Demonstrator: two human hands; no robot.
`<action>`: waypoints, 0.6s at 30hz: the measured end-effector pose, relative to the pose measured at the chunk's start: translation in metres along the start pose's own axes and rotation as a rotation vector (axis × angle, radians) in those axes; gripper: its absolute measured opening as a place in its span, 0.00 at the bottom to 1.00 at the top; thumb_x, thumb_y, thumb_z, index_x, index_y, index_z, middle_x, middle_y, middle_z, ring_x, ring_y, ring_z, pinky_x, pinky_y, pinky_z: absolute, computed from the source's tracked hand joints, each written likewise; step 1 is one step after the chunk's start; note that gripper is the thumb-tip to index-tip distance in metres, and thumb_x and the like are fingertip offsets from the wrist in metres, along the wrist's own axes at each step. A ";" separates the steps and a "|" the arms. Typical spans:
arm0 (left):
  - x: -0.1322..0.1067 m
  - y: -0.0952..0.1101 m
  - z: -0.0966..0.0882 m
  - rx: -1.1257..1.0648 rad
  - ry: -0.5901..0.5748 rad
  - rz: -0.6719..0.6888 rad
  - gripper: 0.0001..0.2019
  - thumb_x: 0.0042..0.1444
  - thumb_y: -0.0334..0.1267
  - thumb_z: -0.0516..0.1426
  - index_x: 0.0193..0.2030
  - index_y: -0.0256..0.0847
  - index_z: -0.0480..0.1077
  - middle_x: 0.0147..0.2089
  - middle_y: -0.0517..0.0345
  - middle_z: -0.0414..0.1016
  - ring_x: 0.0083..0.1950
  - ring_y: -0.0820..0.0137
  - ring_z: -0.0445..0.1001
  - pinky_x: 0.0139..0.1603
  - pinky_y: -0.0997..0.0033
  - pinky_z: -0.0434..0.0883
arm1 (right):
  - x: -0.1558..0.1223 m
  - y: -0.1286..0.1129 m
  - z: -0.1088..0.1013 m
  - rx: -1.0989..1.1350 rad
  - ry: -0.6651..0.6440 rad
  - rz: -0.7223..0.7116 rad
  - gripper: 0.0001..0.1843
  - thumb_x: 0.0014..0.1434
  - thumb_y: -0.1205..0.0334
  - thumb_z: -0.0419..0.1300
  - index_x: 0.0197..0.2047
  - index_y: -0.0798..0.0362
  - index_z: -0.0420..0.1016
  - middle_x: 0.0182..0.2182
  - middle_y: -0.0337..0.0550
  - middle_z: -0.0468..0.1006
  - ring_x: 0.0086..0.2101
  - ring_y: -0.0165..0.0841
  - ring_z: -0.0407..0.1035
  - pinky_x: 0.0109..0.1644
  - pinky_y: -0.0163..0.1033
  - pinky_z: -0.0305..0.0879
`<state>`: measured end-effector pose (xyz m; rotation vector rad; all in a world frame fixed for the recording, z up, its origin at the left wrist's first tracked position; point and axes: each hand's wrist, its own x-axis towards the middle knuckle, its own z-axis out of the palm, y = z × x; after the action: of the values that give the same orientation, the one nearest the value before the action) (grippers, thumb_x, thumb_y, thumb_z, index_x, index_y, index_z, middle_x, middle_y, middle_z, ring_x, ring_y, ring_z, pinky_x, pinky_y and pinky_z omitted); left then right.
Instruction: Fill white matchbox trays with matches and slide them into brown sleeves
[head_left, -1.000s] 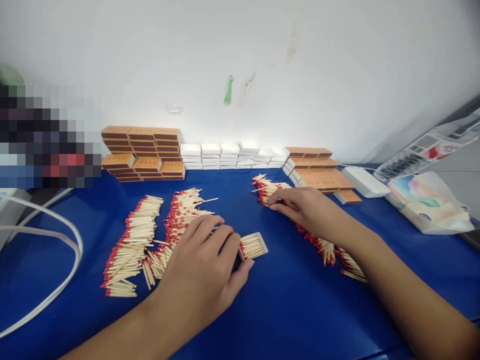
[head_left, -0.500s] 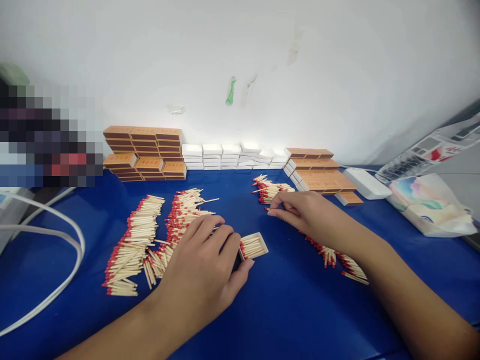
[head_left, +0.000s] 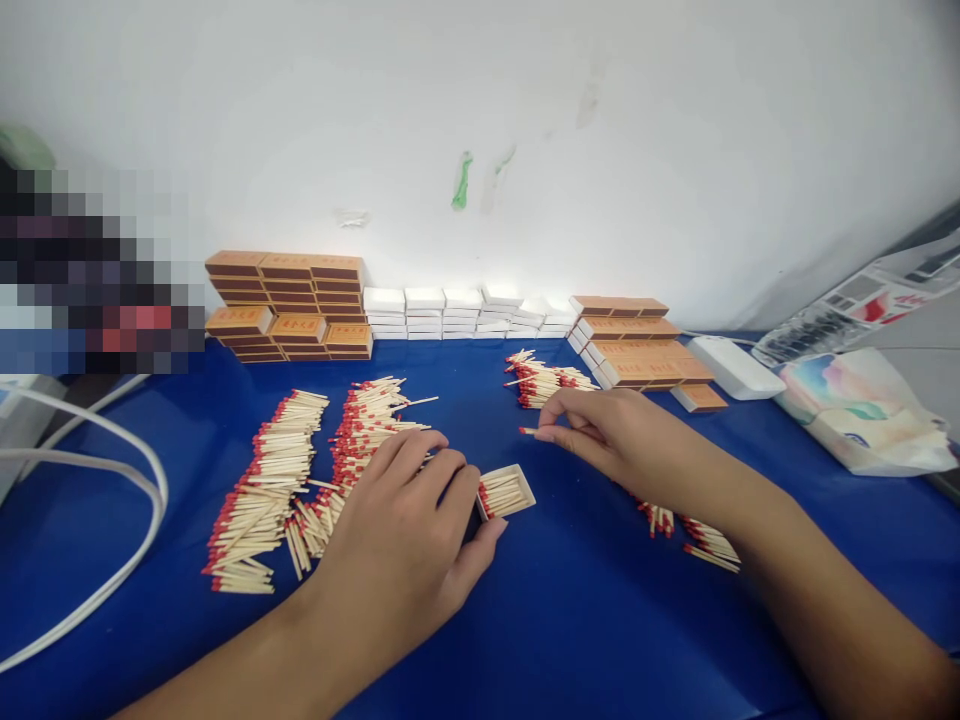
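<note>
My left hand is curled around the left end of a small white matchbox tray, thumb at its near side. Matches lie in the tray with red heads to the left. Up and to the right of the tray, my right hand pinches a match between thumb and forefinger, its red head pointing left. Behind the right fingers is a pile of loose matches. More matches lie partly hidden under the right forearm.
Two long rows of matches lie left on the blue table. Along the wall stand orange matchboxes, white trays and more orange boxes. A white block and tissue pack are right, white cables left.
My right hand has drawn slightly toward me from the back pile, and a match now shows in its fingertips. My left hand and the tray have stayed put.
</note>
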<state>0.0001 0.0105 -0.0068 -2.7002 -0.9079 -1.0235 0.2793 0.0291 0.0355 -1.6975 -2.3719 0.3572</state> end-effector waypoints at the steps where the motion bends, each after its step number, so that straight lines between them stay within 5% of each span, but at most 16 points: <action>1: 0.000 0.000 0.000 -0.001 -0.002 0.000 0.08 0.71 0.39 0.62 0.46 0.36 0.79 0.43 0.49 0.84 0.52 0.51 0.82 0.59 0.44 0.82 | -0.003 -0.006 0.000 0.035 0.013 -0.028 0.13 0.79 0.51 0.59 0.44 0.47 0.79 0.31 0.38 0.82 0.31 0.36 0.74 0.35 0.38 0.58; 7: 0.001 -0.001 0.001 -0.026 -0.020 -0.002 0.08 0.71 0.39 0.62 0.44 0.35 0.79 0.43 0.50 0.84 0.52 0.51 0.82 0.59 0.43 0.82 | -0.015 -0.035 0.009 0.131 -0.064 -0.168 0.10 0.80 0.56 0.58 0.47 0.46 0.79 0.39 0.37 0.86 0.37 0.34 0.79 0.39 0.38 0.63; 12: 0.002 0.000 0.000 -0.016 -0.021 -0.006 0.08 0.71 0.39 0.62 0.45 0.36 0.79 0.43 0.50 0.84 0.53 0.51 0.82 0.59 0.43 0.82 | -0.014 -0.036 0.015 0.108 -0.062 -0.218 0.08 0.80 0.59 0.57 0.49 0.46 0.78 0.41 0.37 0.87 0.39 0.35 0.81 0.41 0.38 0.65; 18: 0.003 -0.001 0.000 -0.008 -0.030 -0.012 0.08 0.71 0.38 0.61 0.44 0.35 0.79 0.41 0.50 0.83 0.52 0.50 0.82 0.58 0.43 0.83 | -0.007 -0.009 0.008 -0.034 0.202 -0.130 0.08 0.78 0.58 0.60 0.50 0.47 0.81 0.34 0.39 0.86 0.32 0.35 0.79 0.35 0.37 0.63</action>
<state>0.0014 0.0123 -0.0045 -2.7267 -0.9280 -0.9939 0.2710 0.0186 0.0304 -1.5049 -2.3348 0.1189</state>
